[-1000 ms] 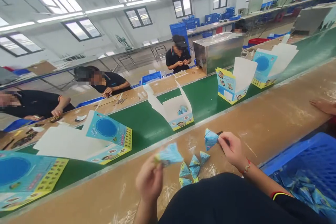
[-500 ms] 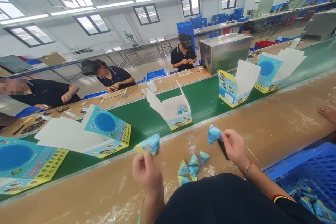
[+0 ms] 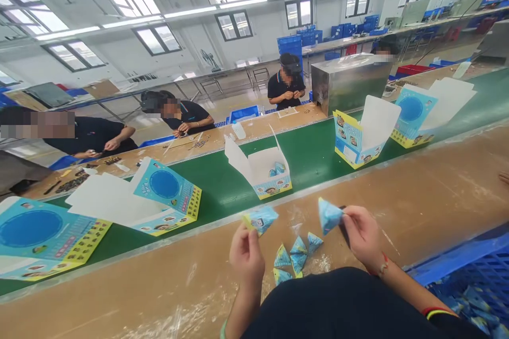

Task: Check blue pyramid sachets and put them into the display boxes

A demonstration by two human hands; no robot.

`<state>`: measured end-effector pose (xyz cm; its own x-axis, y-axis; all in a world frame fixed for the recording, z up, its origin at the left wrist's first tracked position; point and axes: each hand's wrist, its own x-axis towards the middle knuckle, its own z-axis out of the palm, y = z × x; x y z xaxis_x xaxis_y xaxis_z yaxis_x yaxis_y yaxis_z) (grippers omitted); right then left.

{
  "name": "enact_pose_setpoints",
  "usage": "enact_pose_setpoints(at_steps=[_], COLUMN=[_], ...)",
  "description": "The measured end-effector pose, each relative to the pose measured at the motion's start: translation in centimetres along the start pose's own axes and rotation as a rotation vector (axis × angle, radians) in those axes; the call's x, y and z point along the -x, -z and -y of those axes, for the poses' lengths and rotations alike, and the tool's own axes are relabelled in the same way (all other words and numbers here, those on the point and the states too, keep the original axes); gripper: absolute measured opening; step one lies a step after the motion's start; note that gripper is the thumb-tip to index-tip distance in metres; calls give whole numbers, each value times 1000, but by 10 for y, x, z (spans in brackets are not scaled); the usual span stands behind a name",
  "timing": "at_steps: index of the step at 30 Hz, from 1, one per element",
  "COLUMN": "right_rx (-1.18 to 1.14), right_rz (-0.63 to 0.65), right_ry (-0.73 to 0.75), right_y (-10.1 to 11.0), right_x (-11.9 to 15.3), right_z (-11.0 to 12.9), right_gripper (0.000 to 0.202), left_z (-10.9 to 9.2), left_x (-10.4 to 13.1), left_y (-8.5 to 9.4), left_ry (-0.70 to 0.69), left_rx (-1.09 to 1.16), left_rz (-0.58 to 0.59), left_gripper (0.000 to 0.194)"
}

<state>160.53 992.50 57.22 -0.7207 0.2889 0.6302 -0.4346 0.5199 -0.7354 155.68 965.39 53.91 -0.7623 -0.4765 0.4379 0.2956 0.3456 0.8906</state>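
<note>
Pinched in my left hand [image 3: 247,253] is a blue and yellow triangular packet [image 3: 262,219], held up over the brown bench. My right hand [image 3: 362,234] grips the edge of another blue triangular packet [image 3: 330,216]. Between and below both hands, several similar packets [image 3: 298,254] lie in a small cluster on the bench near my body. Just beyond, an open printed carton [image 3: 273,188] stands on the green belt with a few blue packets [image 3: 277,169] inside. A dark strip beside my right fingers is partly hidden.
More open cartons [image 3: 165,185] stand along the green conveyor belt [image 3: 214,167], left and right. A blue crate [image 3: 477,259] of packets sits at my lower right. Co-workers [image 3: 287,85] sit across the belt, near a metal box [image 3: 350,85]. Another person's fingers show at the right edge.
My left hand has moved right with its packet, closer to my right hand. The right-hand packet has turned and shifted slightly right. The view has swung a little left.
</note>
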Motion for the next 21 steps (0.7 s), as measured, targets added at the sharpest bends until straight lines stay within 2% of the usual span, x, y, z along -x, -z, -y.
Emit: enact_pose_setpoints(at_steps=[2,4,6,7,8,10,11,14,17,21], right_rx=[25,47,54,47,32,-8,-25,-53,-106,-208], right_rz=[-87,-54,-65,-76,-55,77,135,188,250,335], right_ry=[8,22,16,11,10,20,24,-8,-53,-99], right_y=[7,12,13,13,11,8,7,6,8,3], right_x=[-1,-3,-2,-2,0,2,3,3,6,15], right_z=[0,-1,-4,-5,-5,-7,-8,-12,-17,-24], right_gripper=[12,11,12,12,13,16,17,18,20,23], left_z=[5,10,14,15,16,15,14,9,8,14], left_x=[1,1,-1,-2,-4,-5,-4,5,20,33], left_y=[-1,2,6,8,9,9,7,-2,-14,-27], left_ry=[99,163,138,127,134,168,170,95,75,82], left_rx=[10,6,-19,-26,-24,-19,-23,-76,-89,-44], left_rz=[-29,16,100,97,46,-49,-20,199,203,344], left_gripper=[36,38,39,40,40,41,41,37,36,38])
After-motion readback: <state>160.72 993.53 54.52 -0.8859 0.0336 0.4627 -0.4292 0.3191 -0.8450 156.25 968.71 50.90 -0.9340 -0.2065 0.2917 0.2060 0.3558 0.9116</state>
